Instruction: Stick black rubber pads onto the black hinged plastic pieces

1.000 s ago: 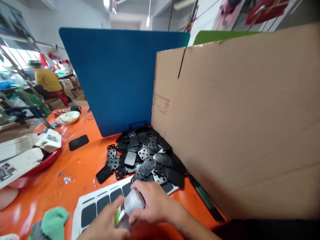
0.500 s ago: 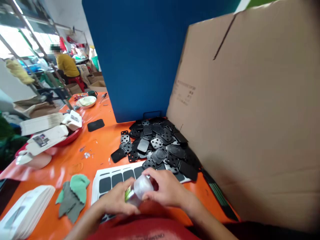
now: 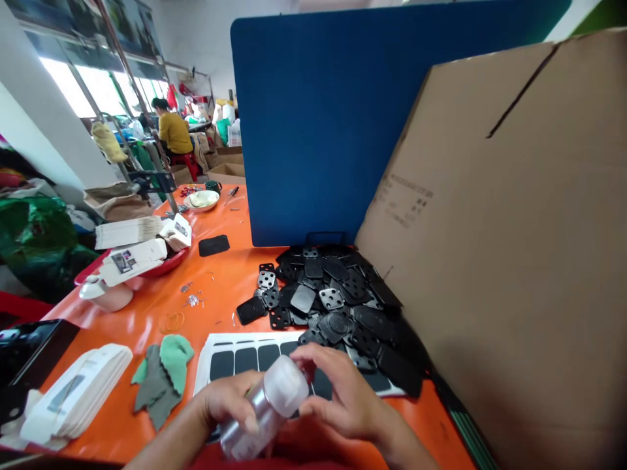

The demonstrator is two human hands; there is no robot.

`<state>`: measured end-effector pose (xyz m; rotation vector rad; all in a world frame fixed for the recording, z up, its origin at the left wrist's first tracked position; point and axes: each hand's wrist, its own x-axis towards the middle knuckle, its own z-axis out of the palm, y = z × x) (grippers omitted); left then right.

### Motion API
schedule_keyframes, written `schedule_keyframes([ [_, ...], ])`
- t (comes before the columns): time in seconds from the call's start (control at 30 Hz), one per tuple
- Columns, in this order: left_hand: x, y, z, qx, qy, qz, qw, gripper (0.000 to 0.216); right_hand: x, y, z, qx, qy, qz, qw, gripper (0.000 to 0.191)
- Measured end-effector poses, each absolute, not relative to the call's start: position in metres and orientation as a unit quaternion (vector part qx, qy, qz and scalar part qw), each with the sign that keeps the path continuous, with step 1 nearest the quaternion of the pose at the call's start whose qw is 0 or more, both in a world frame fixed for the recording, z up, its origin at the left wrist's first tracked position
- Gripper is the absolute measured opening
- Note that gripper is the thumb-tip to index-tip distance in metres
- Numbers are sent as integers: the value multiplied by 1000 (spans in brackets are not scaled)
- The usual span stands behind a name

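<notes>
A clear bottle (image 3: 255, 418) with a frosted, whitish cap (image 3: 285, 386) tilts up and to the right, low in the middle of the view. My left hand (image 3: 228, 401) is wrapped around its body, thumb across the front. On the cap's right side, my right hand (image 3: 337, 391) has its thumb and fingers apart. Its fingertips are at the cap's edge, and I cannot tell whether they touch it. Beneath both hands lies a white sheet (image 3: 203, 365) with rows of dark rounded rectangles. Just beyond is a heap of black pads and perforated plates (image 3: 337, 294).
A blue panel (image 3: 318, 130) and a large cardboard sheet (image 3: 514, 228) stand behind and right. To the left are green and grey cloths (image 3: 169, 372), stacked white cards (image 3: 83, 391), a white bottle (image 3: 105, 294) and a red basin (image 3: 171, 263). A person in yellow (image 3: 175, 134) sits farther back.
The view has swung left and up. The bottle has turned so more of its body shows, and my right fingers have drawn back slightly from around the cap.
</notes>
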<state>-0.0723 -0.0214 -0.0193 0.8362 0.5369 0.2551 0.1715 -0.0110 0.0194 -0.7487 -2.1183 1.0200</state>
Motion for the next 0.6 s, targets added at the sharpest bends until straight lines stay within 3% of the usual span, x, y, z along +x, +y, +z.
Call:
schedule_keyframes([
  [0.1,-73,-25,-34,357,242,111,895,53,167,-13,19,-237,-830,383,330,68],
  [0.27,-63,-31,-50,418,312,74,850,46,153,-15,7,-239,-829,349,365,45],
  [0.33,-56,-28,-44,534,365,63,760,55,150,-9,-1,-292,-808,378,345,36],
  [0.47,-43,-18,-19,695,499,83,511,82,147,4,-17,-471,-732,420,257,36],
  [0.53,-43,-15,-6,747,534,76,388,85,150,3,-22,-478,-725,410,281,35],
  [0.6,-49,-12,4,764,538,55,352,82,156,-2,-25,-431,-738,403,327,42],
])
